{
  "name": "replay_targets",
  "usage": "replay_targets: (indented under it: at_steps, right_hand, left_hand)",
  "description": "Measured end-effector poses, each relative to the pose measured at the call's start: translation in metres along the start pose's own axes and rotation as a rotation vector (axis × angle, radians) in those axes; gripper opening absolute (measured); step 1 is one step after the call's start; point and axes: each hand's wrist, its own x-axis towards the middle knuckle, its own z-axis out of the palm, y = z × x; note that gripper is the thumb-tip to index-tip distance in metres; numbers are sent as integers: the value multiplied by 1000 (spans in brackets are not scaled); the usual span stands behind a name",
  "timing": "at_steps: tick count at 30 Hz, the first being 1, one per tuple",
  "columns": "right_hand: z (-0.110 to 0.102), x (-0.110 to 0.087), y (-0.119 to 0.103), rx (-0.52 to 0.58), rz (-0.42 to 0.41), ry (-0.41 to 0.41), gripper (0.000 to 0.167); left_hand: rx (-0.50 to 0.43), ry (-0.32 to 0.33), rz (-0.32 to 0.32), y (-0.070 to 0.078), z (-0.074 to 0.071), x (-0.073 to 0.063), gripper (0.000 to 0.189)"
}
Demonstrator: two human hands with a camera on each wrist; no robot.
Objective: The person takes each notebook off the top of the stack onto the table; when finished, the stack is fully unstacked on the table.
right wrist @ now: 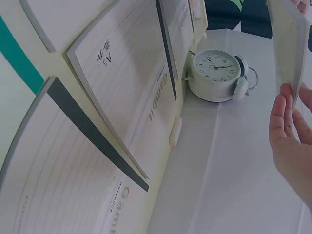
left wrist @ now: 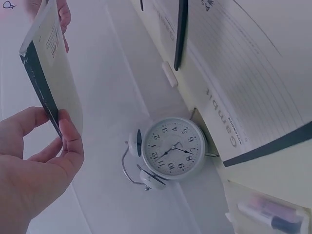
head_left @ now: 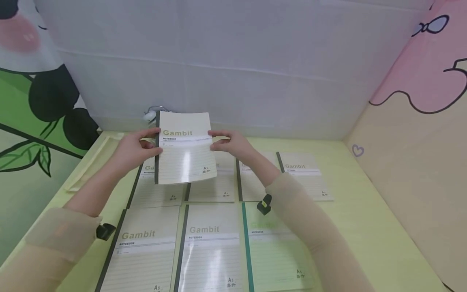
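A white A5 "Gambit" notebook (head_left: 186,154) with a dark spine is held up over the table, its cover facing me. My left hand (head_left: 134,149) pinches its spine edge between thumb and fingers. On the opposite edge, my right hand (head_left: 233,144) pinches it the same way. The left wrist view shows the notebook (left wrist: 56,73) side-on, with the left hand (left wrist: 41,165) at the dark spine. In the right wrist view, the right hand (right wrist: 292,134) grips the page edge. Below lie several similar notebooks in two rows, including a green one (head_left: 277,255) with a teal spine.
A white twin-bell alarm clock (left wrist: 171,148) stands by the back wall, mostly hidden behind the raised notebook in the head view. A small white piece (right wrist: 175,130) lies along the wall. At the left is a shallow tray (head_left: 91,164); markers (left wrist: 273,217) show in it.
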Motion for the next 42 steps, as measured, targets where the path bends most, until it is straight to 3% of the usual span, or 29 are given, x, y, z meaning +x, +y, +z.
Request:
replay_targets:
  at_steps: [4,12,21,32,42]
  right_hand:
    - [-16,-7,-7,30,-36,-15,52]
    - [-49,-32,-14,-29,-64,0,56]
    - [-80,-60,-26,-85,-86,62,57]
    - [-118,-104,-32,-229,-114,76,63]
    - [-153,-148,-15,-372,-117,65,67]
  left_hand:
    - [-36,0,20,19,3,-3,65]
    - [-117,-21,100,56,18,-6,69]
    - [-59,13,252,88,40,-8,76]
    - [-61,-64,384,117,68,-12,79]
    - [-26,-124,510,131,111,-16,82]
